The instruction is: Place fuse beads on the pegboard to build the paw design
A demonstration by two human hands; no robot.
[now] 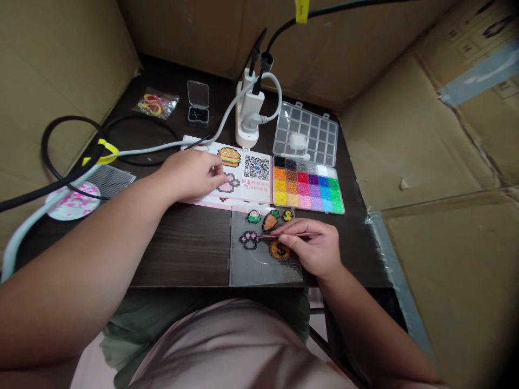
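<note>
Gripping the pink tweezers, our right hand reaches in over the right side of the clear pegboard. The fingers are closed around the shaft, and the tips point left at the right edge of the bead paw on the pegboard's left half; whether they pinch a bead is too small for us to tell. The paw shows a black outline with pink pads. Also on the pegboard we have a coin with a dollar sign, a carrot, a duck and a green-and-white piece. Our left hand is over the pattern sheet, beyond the pegboard and to its left, its fingers curled near a printed pink paw; we cannot tell whether they hold anything. Beyond the pegboard, to its right, our bead box lies open, its compartments sorted by colour.
</note>
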